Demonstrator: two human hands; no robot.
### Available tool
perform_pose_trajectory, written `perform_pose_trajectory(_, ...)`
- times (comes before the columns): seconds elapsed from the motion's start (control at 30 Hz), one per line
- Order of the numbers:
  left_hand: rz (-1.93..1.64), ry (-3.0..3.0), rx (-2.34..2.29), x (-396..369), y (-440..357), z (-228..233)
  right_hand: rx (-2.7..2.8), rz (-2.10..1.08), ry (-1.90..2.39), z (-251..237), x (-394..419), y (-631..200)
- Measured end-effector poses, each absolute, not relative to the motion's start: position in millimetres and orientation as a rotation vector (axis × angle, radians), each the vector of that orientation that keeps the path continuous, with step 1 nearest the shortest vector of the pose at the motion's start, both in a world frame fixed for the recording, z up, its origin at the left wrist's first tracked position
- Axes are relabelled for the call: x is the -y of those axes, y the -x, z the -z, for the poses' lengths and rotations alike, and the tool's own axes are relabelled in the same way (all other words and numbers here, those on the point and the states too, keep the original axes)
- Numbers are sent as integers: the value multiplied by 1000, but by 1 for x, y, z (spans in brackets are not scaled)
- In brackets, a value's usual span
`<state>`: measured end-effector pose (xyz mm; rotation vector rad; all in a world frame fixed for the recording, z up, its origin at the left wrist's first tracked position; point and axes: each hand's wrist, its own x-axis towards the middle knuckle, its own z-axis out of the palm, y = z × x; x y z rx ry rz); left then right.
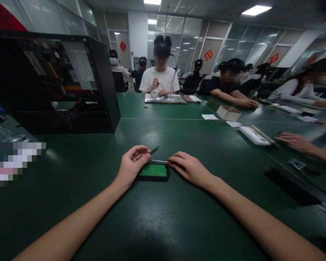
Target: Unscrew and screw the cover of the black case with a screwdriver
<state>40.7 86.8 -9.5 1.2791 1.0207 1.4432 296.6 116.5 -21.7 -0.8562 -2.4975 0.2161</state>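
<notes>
A shallow black case with a green circuit board [154, 170] in it lies on the table in front of me. My left hand [132, 163] is at the case's left end, its fingers closed on a small dark flat piece [154, 149] that sticks out to the right. In my right hand [188, 167] is a screwdriver [160, 161] with an orange-red handle, mostly hidden by the fingers. Its thin metal shaft runs left along the case's far edge toward my left fingers. Where the tip ends, I cannot tell.
At the left stands an open black computer case [100, 83]. Across the green table [152, 210], a person works over a flat panel [165, 98]. A small cardboard box [228, 113], a white device [254, 136] and a dark flat object [292, 185] lie to the right, near another person's hand [296, 141].
</notes>
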Motion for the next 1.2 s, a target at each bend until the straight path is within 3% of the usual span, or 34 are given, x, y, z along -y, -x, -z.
perform_pose_trajectory(0.2, -1486, -781, -912, -101, -38, 9, 2354, -276, 789, 15, -104, -278)
perform_pose_trajectory(0.5, -1404, -780, -895, -101, -41, 1, 2443, -329, 904, -7, -67, -232)
perform_pose_trajectory(0.6, -1396, -780, -870, -101, -40, -1, 2230, -408, 979, -25, -76, -271)
perform_pose_trajectory(0.67, -1387, -765, -862, -101, -39, -2, 2047, -295, 1154, -34, -92, -317)
perform_pose_trajectory(0.83, -1289, -633, -888, -104, -36, 0, 1764, 272, 2000, -28, -140, -449)
perform_pose_trajectory(0.93, -1167, -623, -903, -104, -36, 3, 1624, 244, 2393, -13, -153, -496)
perform_pose_trajectory(1.2, -1028, -755, -780, -95, -36, 3, 1587, 151, 2494, -3, -151, -507)
